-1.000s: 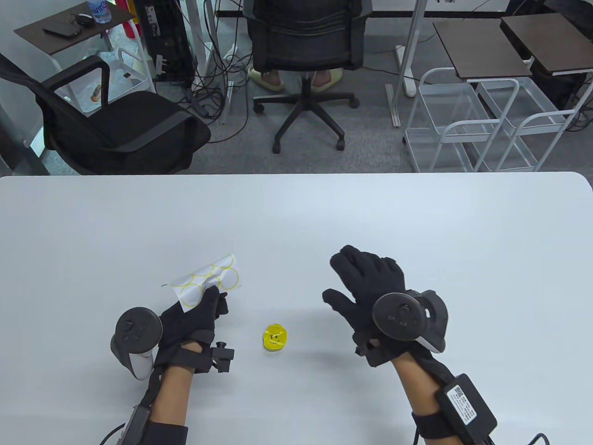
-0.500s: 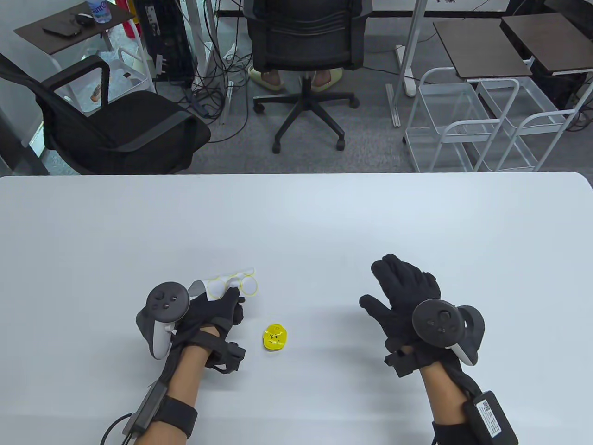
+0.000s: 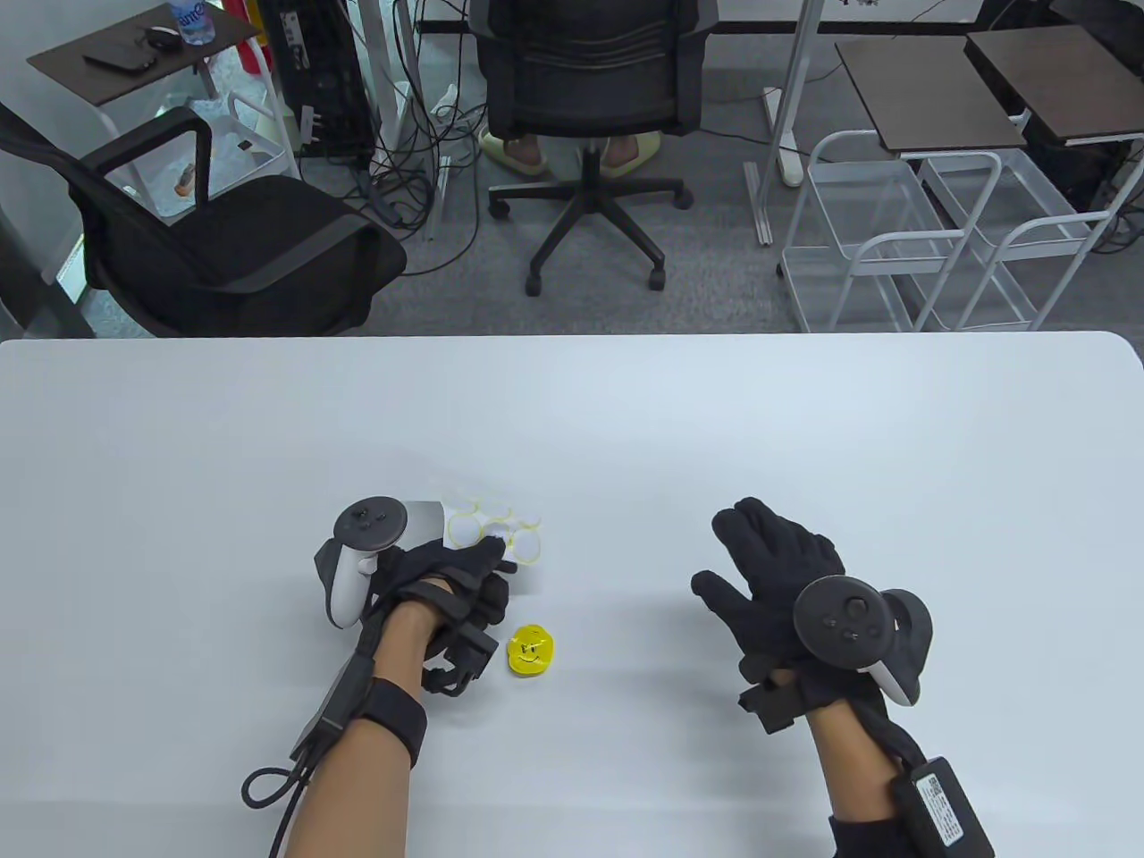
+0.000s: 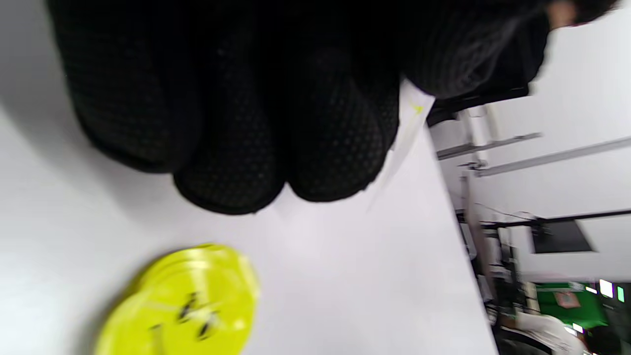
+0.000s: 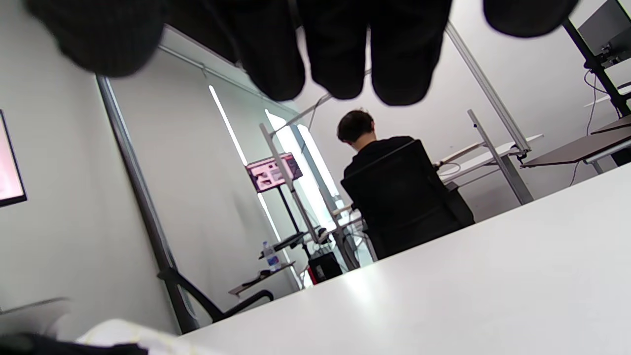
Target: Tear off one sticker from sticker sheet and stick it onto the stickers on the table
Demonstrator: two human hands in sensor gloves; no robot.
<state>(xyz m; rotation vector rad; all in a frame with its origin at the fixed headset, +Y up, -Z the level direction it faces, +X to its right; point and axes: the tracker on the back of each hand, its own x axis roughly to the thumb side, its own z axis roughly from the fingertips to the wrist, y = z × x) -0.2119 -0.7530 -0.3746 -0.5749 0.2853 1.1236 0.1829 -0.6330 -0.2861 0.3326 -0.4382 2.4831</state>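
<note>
My left hand (image 3: pixel 465 576) grips a white sticker sheet (image 3: pixel 496 532) with yellow-ringed circles and holds it just above the table, left of centre. In the left wrist view the curled fingers (image 4: pixel 236 148) fill the top and only a sliver of the sheet (image 4: pixel 411 116) shows. A small stack of yellow smiley stickers (image 3: pixel 531 650) lies on the white table (image 3: pixel 626 420), just right of my left wrist; it also shows in the left wrist view (image 4: pixel 187 301). My right hand (image 3: pixel 760 572) hovers open and empty to the right, fingers spread; its fingertips (image 5: pixel 340 59) hang in the right wrist view.
Beyond the table's far edge stand two black office chairs (image 3: pixel 581 80), white wire carts (image 3: pixel 929 241) and small brown side tables (image 3: pixel 929 89). In the right wrist view a person (image 5: pixel 379 153) sits with their back turned.
My left hand carried the sticker sheet to the right and slightly away, turning so the tracker faces up. My right hand moved right, then stayed put.
</note>
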